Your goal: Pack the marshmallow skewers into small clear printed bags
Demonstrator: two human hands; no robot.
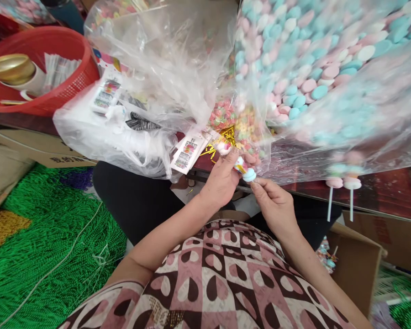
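Over the table's front edge I hold a candy stick [249, 175] with a pale blue candy at its lower end and a colourful printed piece above that. My left hand [221, 180] is closed around its upper part, which the fingers partly hide. Just below the blue candy, the fingertips of my right hand [276, 201] pinch the lower end; the stick itself is mostly covered. Beside my left hand lie printed white cards [186, 154] and gold twist ties [228, 135]. Two finished-looking candy sticks [351, 183] rest at the table edge, right of my right hand.
A big clear bag of pink, blue and white candies [308, 86] fills the back right. Smaller gummies [222, 113] lie in bags behind my hands. To the left are a red basket [89, 59] and a white plastic bag [130, 148]. A cardboard box [358, 265] stands low right.
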